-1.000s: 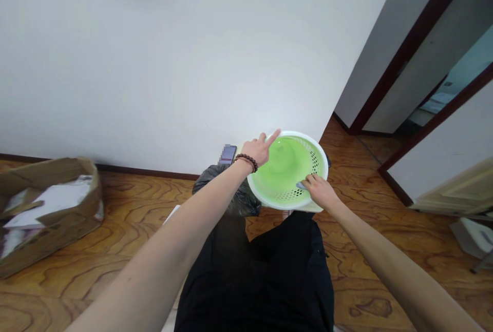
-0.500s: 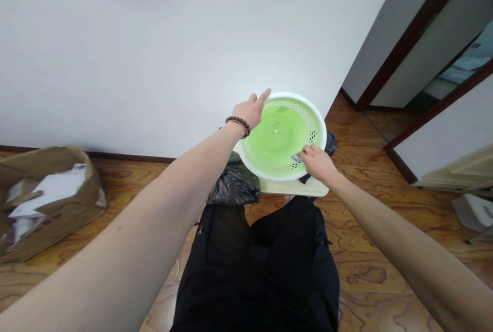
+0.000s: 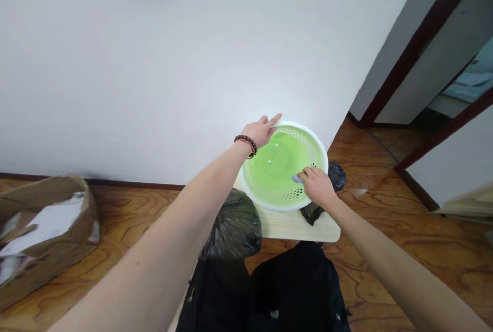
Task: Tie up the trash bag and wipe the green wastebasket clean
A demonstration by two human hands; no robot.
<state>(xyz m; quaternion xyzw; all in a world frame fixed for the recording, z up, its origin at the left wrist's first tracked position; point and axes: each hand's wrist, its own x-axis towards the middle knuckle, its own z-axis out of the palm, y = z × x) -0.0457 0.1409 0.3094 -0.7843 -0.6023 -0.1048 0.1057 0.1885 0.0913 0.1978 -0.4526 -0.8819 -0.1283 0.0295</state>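
The left hand (image 3: pixel 261 133) lies flat on the round white-and-green plastic colander basket (image 3: pixel 284 165) to steady it on the pale wooden bench (image 3: pixel 296 225), its grip open, while the right hand (image 3: pixel 316 186) has its grip closed on a small grey object (image 3: pixel 296 178) inside.

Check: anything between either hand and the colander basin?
Nothing visible. The left hand rests on the far-left rim of the colander basin; the right hand is over its near-right rim, fingers pinching a small grey object inside. The black bags sit outside it.

Your view has shifted: small table (image 3: pixel 296 227) now shows more bare top under the basin (image 3: pixel 285 165). Black bag (image 3: pixel 234 227) sits lower left; second bag (image 3: pixel 336 175) now shows beside your right hand (image 3: pixel 316 186).
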